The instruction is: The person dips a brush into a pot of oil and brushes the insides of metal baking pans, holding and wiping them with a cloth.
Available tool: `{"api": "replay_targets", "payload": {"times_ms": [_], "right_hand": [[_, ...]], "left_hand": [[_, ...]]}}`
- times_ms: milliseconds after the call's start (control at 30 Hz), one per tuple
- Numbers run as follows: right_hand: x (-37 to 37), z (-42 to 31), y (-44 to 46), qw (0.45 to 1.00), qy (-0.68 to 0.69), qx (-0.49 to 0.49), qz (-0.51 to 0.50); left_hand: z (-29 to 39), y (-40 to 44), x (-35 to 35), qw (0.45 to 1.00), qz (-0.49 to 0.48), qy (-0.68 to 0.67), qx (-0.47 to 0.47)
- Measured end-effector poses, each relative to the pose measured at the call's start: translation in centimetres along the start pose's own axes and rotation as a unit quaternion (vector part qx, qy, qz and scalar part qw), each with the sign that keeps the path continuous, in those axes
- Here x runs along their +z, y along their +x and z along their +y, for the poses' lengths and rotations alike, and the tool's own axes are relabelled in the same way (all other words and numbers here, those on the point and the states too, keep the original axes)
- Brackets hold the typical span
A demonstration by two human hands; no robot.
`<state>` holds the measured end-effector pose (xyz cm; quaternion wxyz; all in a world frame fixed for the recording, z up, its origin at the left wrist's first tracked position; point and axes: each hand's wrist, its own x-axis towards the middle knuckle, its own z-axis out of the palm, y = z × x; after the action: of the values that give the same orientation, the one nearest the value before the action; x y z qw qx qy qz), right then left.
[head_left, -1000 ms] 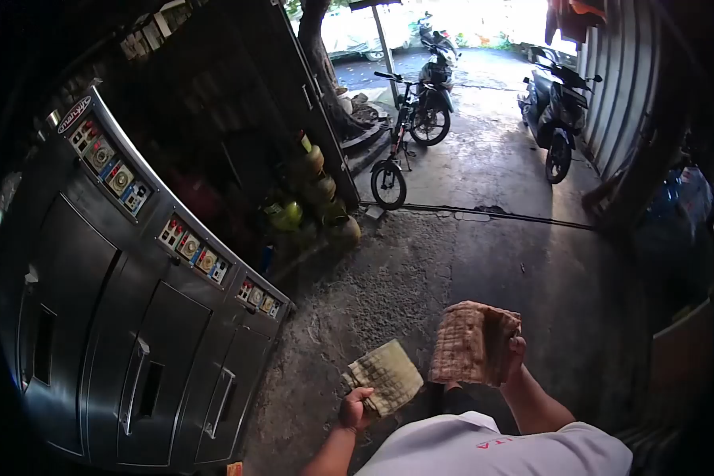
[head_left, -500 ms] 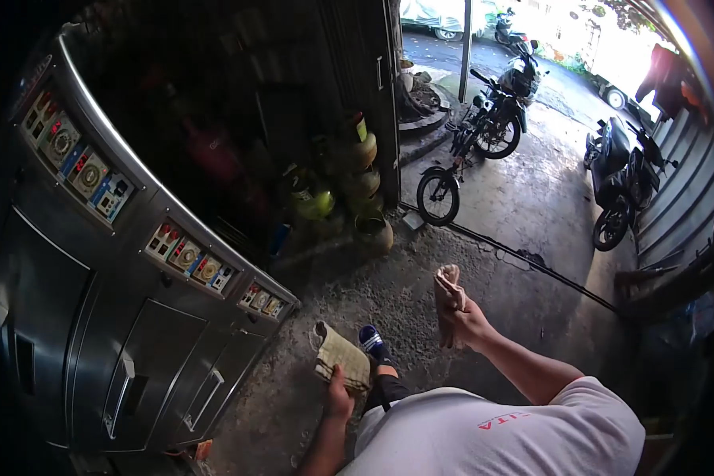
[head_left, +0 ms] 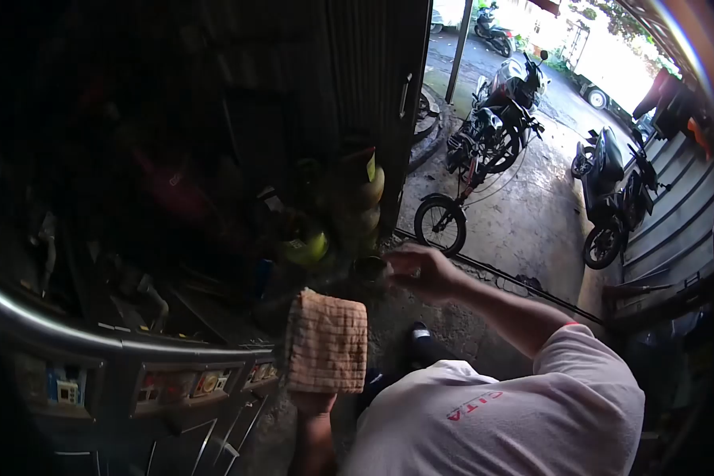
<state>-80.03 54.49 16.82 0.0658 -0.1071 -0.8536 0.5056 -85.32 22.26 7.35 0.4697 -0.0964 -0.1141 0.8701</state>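
My left hand (head_left: 315,403) is low in the middle, beneath a folded orange-pink checked cloth (head_left: 328,341) that it holds up. Most of its fingers are hidden behind the cloth. My right hand (head_left: 422,271) is raised to the right of the cloth and apart from it. Its fingers point left, somewhat blurred, with a gap between them, and I see nothing in them.
A steel oven (head_left: 119,353) with dials and displays runs along the lower left. Several gas cylinders (head_left: 370,190) stand in the dark ahead. Beyond the doorway are a bicycle (head_left: 440,226), a motorcycle (head_left: 500,119) and a scooter (head_left: 611,186) by a corrugated wall (head_left: 674,198).
My view has turned left towards the oven. The left hand's cloth, greenish-yellow before, now shows an orange-pink face and is higher. My right hand has moved left, and the pale cloth it held is gone from it.
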Motion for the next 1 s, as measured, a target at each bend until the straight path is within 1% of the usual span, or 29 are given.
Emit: {"api": "replay_targets", "payload": {"times_ms": [33,100,167,233,267,333,433,533,567,600,633,667,700,733,767,833,900,967,1000], "right_hand": [[-1.7,1.4,3.6,0.998,0.011,0.055,0.009],[-4.6,7.2,12.8,0.988,-0.138,0.021,0.059],[-7.1,14.3,22.1,0.937,-0.313,-0.067,0.138],[-8.7,21.8,31.0,0.896,-0.4,-0.126,0.149],[-8.8,23.8,33.9,0.902,-0.39,-0.128,0.135],[-8.8,27.2,37.7,0.903,-0.425,-0.044,0.04],[-10.4,26.4,40.1,0.91,-0.406,-0.077,-0.024],[-13.5,18.9,40.6,0.938,-0.338,0.062,-0.052],[-14.0,18.1,40.3,0.971,-0.23,0.057,-0.017],[-14.6,17.3,39.9,0.992,-0.119,0.045,0.015],[-15.2,16.3,40.1,0.989,0.114,0.032,0.089],[-15.1,15.4,40.0,0.99,0.115,0.022,0.078],[-14.6,14.5,40.1,0.979,0.186,0.058,0.054],[-13.7,13.8,40.1,0.962,0.256,0.096,0.025],[-12.4,13.6,40.1,0.962,0.259,0.087,0.001],[-7.5,13.3,39.7,0.935,0.265,0.178,-0.157],[-2.0,9.3,35.6,0.87,0.35,0.246,-0.243],[4.5,10.3,31.5,0.846,0.331,0.219,-0.356],[7.2,10.5,28.8,0.784,0.375,0.152,-0.471]], "left_hand": [[0.7,0.2,0.2,0.997,0.014,0.062,0.032],[1.9,0.8,0.2,0.98,0.056,0.166,0.098],[2.4,2.0,-0.7,0.962,0.096,0.199,0.162],[2.3,3.6,-1.5,0.944,0.13,0.21,0.218],[2.0,4.1,-1.8,0.935,0.155,0.211,0.24],[1.4,5.5,-1.8,0.921,0.188,0.205,0.274],[0.0,7.5,-1.4,0.903,0.22,0.182,0.321],[-1.9,9.0,-1.6,0.889,0.234,0.164,0.358],[-2.6,9.2,-2.1,0.884,0.237,0.157,0.371],[-3.2,9.4,-2.3,0.882,0.232,0.151,0.382],[-3.6,9.8,-2.4,0.877,0.23,0.152,0.393],[-4.3,9.5,-2.5,0.872,0.226,0.149,0.407],[-5.2,9.3,-2.6,0.867,0.221,0.145,0.423],[-6.1,8.9,-2.8,0.86,0.214,0.144,0.44],[-7.3,8.2,-2.9,0.853,0.208,0.139,0.459],[-10.4,6.3,-3.4,0.83,0.19,0.133,0.507],[-14.8,3.9,-4.4,0.8,0.165,0.12,0.564],[-20.1,1.4,-5.8,0.763,0.132,0.106,0.623],[-22.8,0.0,-6.1,0.742,0.117,0.104,0.652]]}}
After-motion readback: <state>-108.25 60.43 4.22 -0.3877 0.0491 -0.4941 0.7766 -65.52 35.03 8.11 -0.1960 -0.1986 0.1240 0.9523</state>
